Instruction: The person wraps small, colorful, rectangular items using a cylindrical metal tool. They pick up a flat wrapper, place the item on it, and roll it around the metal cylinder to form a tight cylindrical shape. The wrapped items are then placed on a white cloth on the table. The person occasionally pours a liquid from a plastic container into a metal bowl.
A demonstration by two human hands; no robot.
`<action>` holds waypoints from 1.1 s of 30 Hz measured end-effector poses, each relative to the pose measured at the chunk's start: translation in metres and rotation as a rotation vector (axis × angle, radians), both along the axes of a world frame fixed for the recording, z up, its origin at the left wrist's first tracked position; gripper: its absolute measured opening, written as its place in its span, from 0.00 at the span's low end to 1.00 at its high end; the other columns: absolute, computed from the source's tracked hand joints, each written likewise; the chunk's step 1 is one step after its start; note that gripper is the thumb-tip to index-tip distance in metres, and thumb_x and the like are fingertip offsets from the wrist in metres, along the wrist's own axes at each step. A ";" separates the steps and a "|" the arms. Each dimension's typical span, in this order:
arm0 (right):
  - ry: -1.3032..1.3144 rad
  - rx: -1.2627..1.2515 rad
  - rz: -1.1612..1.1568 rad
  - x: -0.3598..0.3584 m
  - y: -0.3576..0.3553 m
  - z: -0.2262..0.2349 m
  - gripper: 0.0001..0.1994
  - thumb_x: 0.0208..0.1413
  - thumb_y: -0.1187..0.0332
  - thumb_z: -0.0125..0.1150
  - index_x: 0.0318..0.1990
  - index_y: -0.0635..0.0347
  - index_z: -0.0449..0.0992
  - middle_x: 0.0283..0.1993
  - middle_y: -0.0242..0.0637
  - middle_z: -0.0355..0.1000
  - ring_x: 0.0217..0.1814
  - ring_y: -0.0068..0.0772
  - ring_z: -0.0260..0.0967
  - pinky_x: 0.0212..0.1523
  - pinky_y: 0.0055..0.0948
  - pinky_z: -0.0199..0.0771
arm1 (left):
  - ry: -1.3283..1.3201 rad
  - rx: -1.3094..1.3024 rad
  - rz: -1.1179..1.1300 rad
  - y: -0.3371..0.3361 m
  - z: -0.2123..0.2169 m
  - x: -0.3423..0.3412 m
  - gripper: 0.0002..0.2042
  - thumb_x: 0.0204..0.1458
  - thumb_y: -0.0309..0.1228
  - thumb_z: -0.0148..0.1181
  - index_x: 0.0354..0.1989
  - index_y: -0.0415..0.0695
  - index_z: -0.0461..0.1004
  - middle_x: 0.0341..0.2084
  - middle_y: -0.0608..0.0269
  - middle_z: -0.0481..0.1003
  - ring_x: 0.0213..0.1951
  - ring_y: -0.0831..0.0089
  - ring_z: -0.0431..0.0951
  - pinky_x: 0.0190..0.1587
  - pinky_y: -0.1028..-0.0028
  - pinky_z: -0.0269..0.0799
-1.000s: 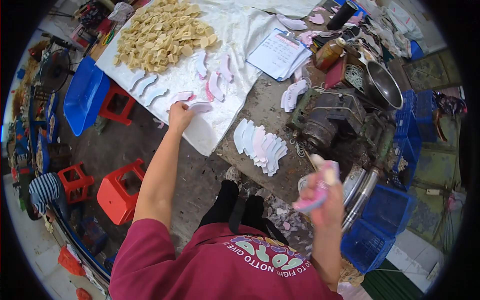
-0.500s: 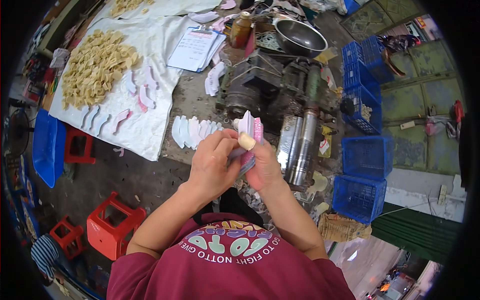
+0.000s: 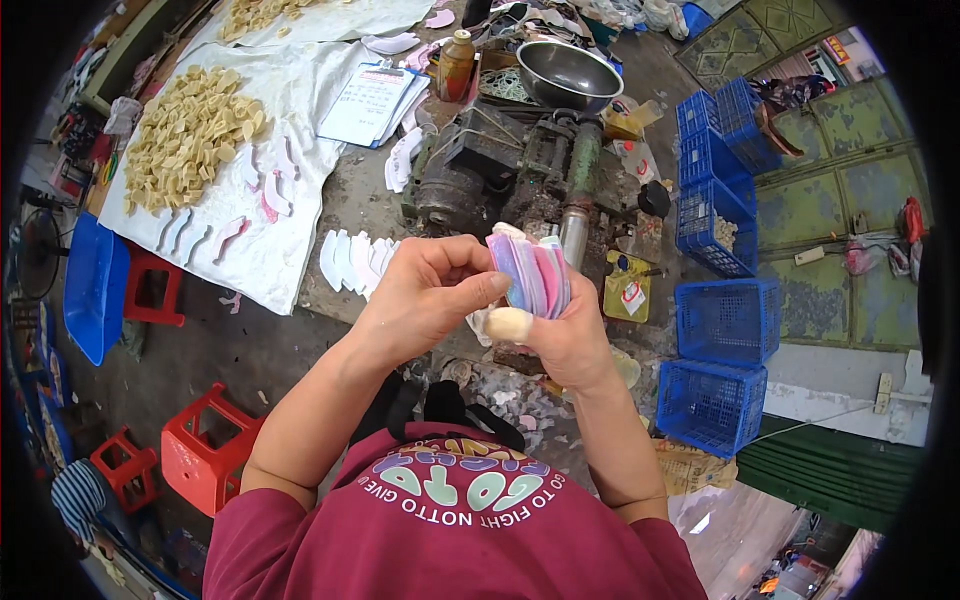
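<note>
A stack of thin layered pieces (image 3: 532,272) in pink, purple, blue and white stands upright in my right hand (image 3: 572,345). That hand is closed round the stack's right side and lower end, its thumb wrapped in a beige cover. On the stack's left side, my left hand (image 3: 415,300) is closed, thumb and curled fingers at the bluish outer piece; its fingertips are partly hidden. Left of the hands, a row of curved white pieces (image 3: 345,262) lies on the worktable (image 3: 345,205). What the pieces are made of I cannot tell.
A greasy machine (image 3: 480,160) stands behind my hands, with a metal bowl (image 3: 570,75) beyond. Left, a white cloth (image 3: 290,215) bears a heap of beige pieces (image 3: 190,140). A clipboard (image 3: 365,105), blue crates (image 3: 725,320) and a red stool (image 3: 210,445) surround me.
The stack has been turned, so its layered edges now show broadly. Both hands have shifted, the right one further right. My left hand has moved from the stack's lower part to its left side.
</note>
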State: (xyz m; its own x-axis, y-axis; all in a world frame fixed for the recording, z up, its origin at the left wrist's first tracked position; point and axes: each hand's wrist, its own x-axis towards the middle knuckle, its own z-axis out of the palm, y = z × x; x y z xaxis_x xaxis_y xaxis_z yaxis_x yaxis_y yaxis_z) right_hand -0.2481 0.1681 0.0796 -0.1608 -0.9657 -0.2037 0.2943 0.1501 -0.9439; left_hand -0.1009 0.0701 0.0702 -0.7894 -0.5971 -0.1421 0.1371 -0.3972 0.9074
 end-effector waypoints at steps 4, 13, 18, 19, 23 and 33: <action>-0.236 0.036 0.012 -0.015 0.008 -0.001 0.27 0.40 0.71 0.73 0.51 0.61 0.72 0.37 0.27 0.73 0.29 0.16 0.68 0.31 0.21 0.70 | 0.163 0.072 -0.091 0.007 -0.009 -0.012 0.05 0.55 0.26 0.59 0.32 0.36 0.76 0.25 0.64 0.77 0.28 0.81 0.75 0.33 0.78 0.72; -0.185 -0.098 0.025 -0.047 0.034 -0.010 0.25 0.43 0.70 0.71 0.51 0.65 0.71 0.37 0.30 0.73 0.34 0.18 0.70 0.34 0.20 0.70 | 0.195 0.062 -0.117 0.028 -0.008 -0.047 0.05 0.56 0.25 0.57 0.32 0.36 0.76 0.25 0.64 0.77 0.28 0.79 0.76 0.34 0.77 0.72; -0.250 -0.081 -0.280 -0.088 0.044 -0.009 0.23 0.54 0.65 0.61 0.55 0.66 0.67 0.39 0.39 0.74 0.33 0.27 0.75 0.32 0.27 0.78 | 0.147 0.005 0.033 0.033 -0.008 -0.055 0.05 0.55 0.25 0.57 0.31 0.37 0.76 0.23 0.69 0.76 0.27 0.84 0.73 0.32 0.80 0.69; -0.199 -0.146 -0.348 -0.109 0.049 -0.005 0.22 0.56 0.64 0.58 0.55 0.67 0.67 0.41 0.42 0.75 0.34 0.29 0.76 0.32 0.29 0.79 | 0.116 -0.024 0.075 0.027 -0.011 -0.051 0.04 0.55 0.25 0.57 0.31 0.38 0.76 0.23 0.70 0.75 0.26 0.84 0.72 0.32 0.80 0.68; -0.024 -0.064 0.045 -0.142 0.074 0.005 0.27 0.47 0.68 0.63 0.55 0.74 0.68 0.63 0.55 0.61 0.35 0.30 0.77 0.33 0.25 0.77 | -0.038 -0.122 0.026 0.026 -0.020 -0.052 0.05 0.54 0.27 0.59 0.30 0.39 0.77 0.22 0.72 0.74 0.26 0.87 0.69 0.31 0.82 0.65; 0.230 0.477 0.271 -0.155 0.057 0.004 0.26 0.45 0.69 0.66 0.54 0.62 0.71 0.30 0.30 0.71 0.22 0.18 0.68 0.22 0.20 0.70 | -0.281 -0.645 0.284 0.035 -0.073 -0.056 0.09 0.47 0.22 0.63 0.38 0.39 0.78 0.29 0.63 0.73 0.34 0.73 0.73 0.39 0.75 0.68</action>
State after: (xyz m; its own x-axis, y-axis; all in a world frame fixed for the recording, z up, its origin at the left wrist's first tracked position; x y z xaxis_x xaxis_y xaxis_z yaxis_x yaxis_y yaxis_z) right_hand -0.4036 0.2251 0.0839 -0.0122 -0.7891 -0.6142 -0.0176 0.6143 -0.7889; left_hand -0.1566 0.1053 -0.0029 -0.5786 -0.8050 0.1307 -0.1162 0.2400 0.9638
